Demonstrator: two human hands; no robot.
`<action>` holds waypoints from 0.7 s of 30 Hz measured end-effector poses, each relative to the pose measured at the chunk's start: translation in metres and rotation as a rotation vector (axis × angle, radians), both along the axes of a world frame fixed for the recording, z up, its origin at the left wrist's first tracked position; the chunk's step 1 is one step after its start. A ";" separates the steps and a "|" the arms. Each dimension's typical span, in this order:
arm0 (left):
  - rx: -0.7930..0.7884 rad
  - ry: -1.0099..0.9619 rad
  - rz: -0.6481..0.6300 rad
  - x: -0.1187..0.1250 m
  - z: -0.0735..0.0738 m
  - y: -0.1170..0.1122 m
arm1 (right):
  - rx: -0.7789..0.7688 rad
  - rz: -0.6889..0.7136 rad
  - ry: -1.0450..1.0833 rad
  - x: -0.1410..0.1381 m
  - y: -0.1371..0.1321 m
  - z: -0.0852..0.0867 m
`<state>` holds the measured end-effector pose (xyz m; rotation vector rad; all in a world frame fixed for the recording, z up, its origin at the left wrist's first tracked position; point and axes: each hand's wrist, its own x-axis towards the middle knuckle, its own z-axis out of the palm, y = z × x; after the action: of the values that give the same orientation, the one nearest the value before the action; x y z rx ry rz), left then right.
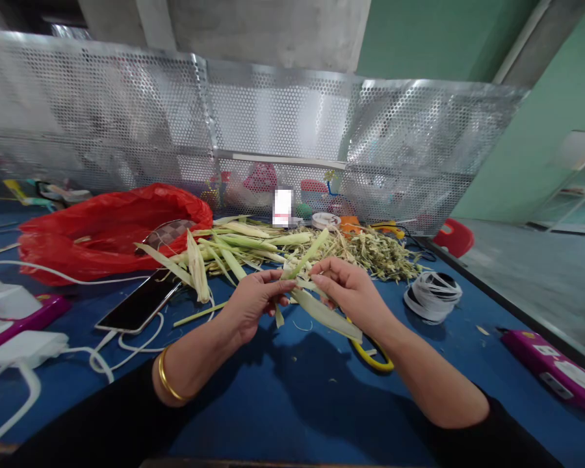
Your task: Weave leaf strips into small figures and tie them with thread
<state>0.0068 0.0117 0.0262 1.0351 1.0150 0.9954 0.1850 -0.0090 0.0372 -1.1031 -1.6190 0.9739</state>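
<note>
Both hands hold pale green leaf strips [322, 311] above the blue table [283, 396]. My left hand [253, 304] pinches the strips near their crossing, fingers closed. My right hand [348, 289] also grips them, fingers pressed together, with one long strip hanging down and to the right under it. One strip sticks up and back between the two hands. A gold bangle [168, 383] is on my left wrist. A pile of more leaf strips [238, 250] lies just behind the hands.
A red plastic bag [107, 234] lies at back left, a phone [139, 304] with white cables beside it. Shredded leaf scraps [380, 253] lie at back right, a white cord roll [433, 296] nearby. Yellow-handled scissors [373, 357] lie under my right wrist. A perforated metal screen [283, 143] closes the back.
</note>
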 end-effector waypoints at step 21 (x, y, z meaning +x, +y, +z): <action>-0.010 0.088 -0.070 -0.004 -0.006 0.006 | 0.121 0.087 0.092 0.012 0.000 0.006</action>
<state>0.0033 0.0180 0.0200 1.1066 1.0474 0.8931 0.1974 -0.0088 0.0435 -0.8999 -1.6399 0.9553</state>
